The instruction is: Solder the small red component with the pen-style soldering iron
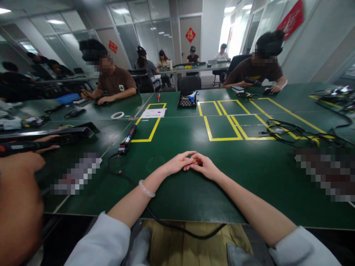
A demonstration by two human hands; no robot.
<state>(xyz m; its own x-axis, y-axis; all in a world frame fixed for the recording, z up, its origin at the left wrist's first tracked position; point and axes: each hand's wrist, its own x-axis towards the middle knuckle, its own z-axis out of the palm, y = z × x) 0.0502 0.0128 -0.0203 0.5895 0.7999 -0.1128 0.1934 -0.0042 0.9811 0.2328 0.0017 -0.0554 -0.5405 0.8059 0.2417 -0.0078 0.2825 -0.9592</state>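
My left hand (179, 162) and right hand (206, 167) touch over the tabletop (183, 199), fingers loosely bent; I cannot tell whether they pinch anything. The corded black tool (128, 138) lies to my left, by yellow tape (141, 140).

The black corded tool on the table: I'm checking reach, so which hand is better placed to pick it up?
Likely the left hand: the black corded tool lies off to that side, nearer to it. The right hand, touching the left, would probably have to reach past it.
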